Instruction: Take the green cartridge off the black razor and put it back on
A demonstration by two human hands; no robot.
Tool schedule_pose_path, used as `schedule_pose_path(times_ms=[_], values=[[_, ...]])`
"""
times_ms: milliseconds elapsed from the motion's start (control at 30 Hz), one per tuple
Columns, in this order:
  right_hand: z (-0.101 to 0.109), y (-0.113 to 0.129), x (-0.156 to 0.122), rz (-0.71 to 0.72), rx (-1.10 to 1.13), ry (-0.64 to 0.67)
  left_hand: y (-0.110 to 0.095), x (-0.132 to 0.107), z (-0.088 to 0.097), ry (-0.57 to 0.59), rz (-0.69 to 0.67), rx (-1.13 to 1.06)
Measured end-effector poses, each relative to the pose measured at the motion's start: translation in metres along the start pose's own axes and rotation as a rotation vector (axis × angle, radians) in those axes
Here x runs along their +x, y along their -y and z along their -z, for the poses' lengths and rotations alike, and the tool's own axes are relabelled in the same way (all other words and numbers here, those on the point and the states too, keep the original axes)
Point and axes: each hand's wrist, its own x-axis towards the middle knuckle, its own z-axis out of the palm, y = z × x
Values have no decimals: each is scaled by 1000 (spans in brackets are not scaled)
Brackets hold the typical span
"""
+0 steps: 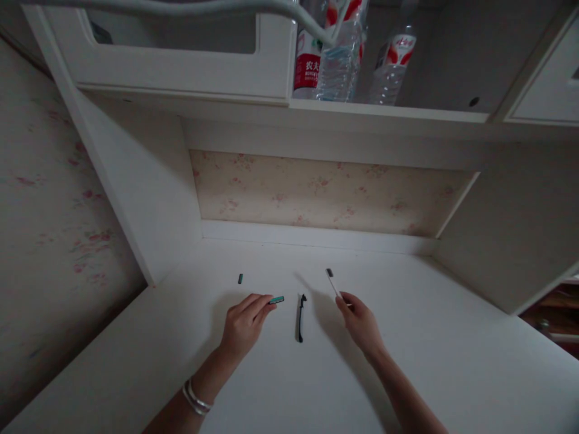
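My left hand (245,325) rests on the white desk (434,337) with its fingertips pinching a small teal-and-black piece (276,299). My right hand (359,322) is closed on the lower end of a thin white stick with a dark tip (331,279), which points away from me. Between the two hands lies a black razor-like handle (300,317), untouched. A second small dark-teal piece (240,278) lies alone beyond my left hand.
The desk sits in a white alcove with flowered wallpaper (316,193) at the back. A shelf overhead holds several plastic water bottles (344,54). A white side panel (136,199) stands at the left, another at the right.
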Motion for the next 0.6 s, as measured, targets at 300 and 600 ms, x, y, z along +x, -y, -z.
schedule_pose_path(times_ms=[300, 600], values=[[52, -30, 8, -240, -832, -16, -4, 0, -4, 45, -15, -56], [50, -38, 10, -355, -813, -62, -4, -1, -6, 46, -25, -28]])
